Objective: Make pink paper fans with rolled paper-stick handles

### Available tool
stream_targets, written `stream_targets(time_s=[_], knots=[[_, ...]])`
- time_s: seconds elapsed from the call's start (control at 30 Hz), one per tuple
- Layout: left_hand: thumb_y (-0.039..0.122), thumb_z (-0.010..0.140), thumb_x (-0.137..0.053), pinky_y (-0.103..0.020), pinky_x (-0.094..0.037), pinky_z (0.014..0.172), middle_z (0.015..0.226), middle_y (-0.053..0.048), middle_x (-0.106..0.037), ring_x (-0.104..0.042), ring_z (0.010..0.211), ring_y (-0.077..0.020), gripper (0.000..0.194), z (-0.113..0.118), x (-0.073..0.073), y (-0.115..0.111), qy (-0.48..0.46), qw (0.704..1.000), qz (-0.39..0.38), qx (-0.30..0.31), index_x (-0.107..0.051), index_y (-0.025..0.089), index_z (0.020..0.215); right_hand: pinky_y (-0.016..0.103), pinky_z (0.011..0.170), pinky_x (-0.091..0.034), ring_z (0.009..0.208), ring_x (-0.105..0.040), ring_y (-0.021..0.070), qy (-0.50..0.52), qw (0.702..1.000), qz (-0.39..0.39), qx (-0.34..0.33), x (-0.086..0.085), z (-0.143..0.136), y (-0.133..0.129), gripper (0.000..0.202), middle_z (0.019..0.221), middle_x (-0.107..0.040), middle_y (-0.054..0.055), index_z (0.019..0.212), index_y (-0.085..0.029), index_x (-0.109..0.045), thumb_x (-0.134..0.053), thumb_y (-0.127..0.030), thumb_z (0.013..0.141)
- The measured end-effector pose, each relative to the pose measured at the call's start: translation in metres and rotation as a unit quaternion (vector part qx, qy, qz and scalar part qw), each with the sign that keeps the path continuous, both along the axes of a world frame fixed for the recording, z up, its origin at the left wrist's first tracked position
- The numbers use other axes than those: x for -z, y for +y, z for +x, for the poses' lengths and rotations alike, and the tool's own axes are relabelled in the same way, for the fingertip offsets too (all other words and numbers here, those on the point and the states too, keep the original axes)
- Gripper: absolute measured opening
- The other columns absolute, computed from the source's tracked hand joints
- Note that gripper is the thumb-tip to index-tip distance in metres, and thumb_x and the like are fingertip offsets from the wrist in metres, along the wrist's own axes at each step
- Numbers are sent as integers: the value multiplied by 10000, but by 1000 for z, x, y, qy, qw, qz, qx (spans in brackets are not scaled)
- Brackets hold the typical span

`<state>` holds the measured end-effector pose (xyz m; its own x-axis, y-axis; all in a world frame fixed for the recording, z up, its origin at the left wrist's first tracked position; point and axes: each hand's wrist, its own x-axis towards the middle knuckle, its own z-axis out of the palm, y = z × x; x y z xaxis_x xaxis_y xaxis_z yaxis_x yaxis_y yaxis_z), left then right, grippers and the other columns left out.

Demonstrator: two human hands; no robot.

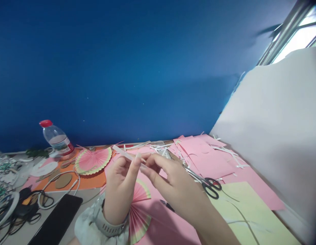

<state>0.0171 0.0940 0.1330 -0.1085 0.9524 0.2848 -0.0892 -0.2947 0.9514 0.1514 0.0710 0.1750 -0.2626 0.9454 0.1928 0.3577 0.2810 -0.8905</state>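
Left of the scissors [203, 180], the left hand [119, 189] pinches a white strip [123, 153] while the right hand's [171, 178] bent fingers grip its end nearest the scissors, with one pleated fan [93, 160] lying farther left of them.

Left hand [121, 185] and right hand [170, 172] sit close together — fingers [153, 177] curled, pinching — right forearm [211, 217] slanting inward.
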Motion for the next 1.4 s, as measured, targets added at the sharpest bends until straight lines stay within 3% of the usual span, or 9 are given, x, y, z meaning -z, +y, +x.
stream_targets(time_s=[0.23,0.4,0.63,0.77,0.87,0.93,1.03,1.2,1.4], knots=[[385,877,-560,-273,-522,726,858,-35,-724,-659,847,-188,240,0,6,1,-36,999,16,14,-679,187,811,204,577,-330,582,-464,77,-19,999,39,-2,4,2,2,337,632,-507,-86,666,-217,-447,-376,-256,993],[324,837,-636,-241,-533,754,887,-21,-744,-676,864,-172,141,1,0,1,-28,999,16,36,-703,207,878,214,581,-337,639,-507,79,-32,998,48,10,4,3,0,293,708,-553,-79,733,-227,-485,-366,-269,998],[324,849,-622,-270,-525,828,865,-12,-743,-672,885,-169,145,0,0,0,-42,997,41,55,-693,213,788,201,761,-397,897,-582,97,-72,993,98,-4,2,3,0,161,985,-653,-44,998,-252,-580,-419,-246,983],[384,881,-559,-302,-512,855,1010,-15,-680,-617,1006,-181,172,0,-2,2,-83,994,56,52,-642,234,901,290,770,-390,866,-557,174,-180,951,245,63,10,2,1,160,911,-643,38,938,-168,-600,-444,-137,948],[364,861,-599,-188,-492,640,848,25,-613,-586,729,-88,134,-3,-4,4,-77,996,34,25,-610,235,895,319,720,-379,794,-532,195,-236,902,347,101,17,0,3,151,851,-628,57,974,-139,-606,-476,-91,914],[361,863,-597,-163,-428,533,688,55,-526,-484,567,-57,140,-7,-3,5,-63,998,19,21,-592,223,840,327,740,-377,814,-533,196,-238,891,371,106,18,1,3,152,877,-630,57,1017,-137,-593,-496,-95,907],[364,887,-563,-181,-394,527,608,65,-459,-433,542,-64,175,-11,-2,5,-34,999,15,16,-566,215,795,321,803,-380,903,-543,186,-194,918,332,94,14,3,2,131,959,-633,37,1045,-170,-565,-497,-179,933],[363,899,-542,-217,-369,519,624,53,-463,-432,565,-87,191,-13,-2,6,32,998,50,19,-566,217,778,244,807,-385,884,-566,109,-104,979,163,60,4,4,-2,131,955,-634,-56,973,-262,-558,-428,-268,980],[321,899,-550,-232,-399,582,655,41,-521,-483,605,-99,186,-12,-5,3,102,991,77,37,-587,216,750,225,643,-367,714,-536,86,-51,996,63,36,3,2,-2,199,767,-581,-84,815,-250,-527,-433,-324,975]])
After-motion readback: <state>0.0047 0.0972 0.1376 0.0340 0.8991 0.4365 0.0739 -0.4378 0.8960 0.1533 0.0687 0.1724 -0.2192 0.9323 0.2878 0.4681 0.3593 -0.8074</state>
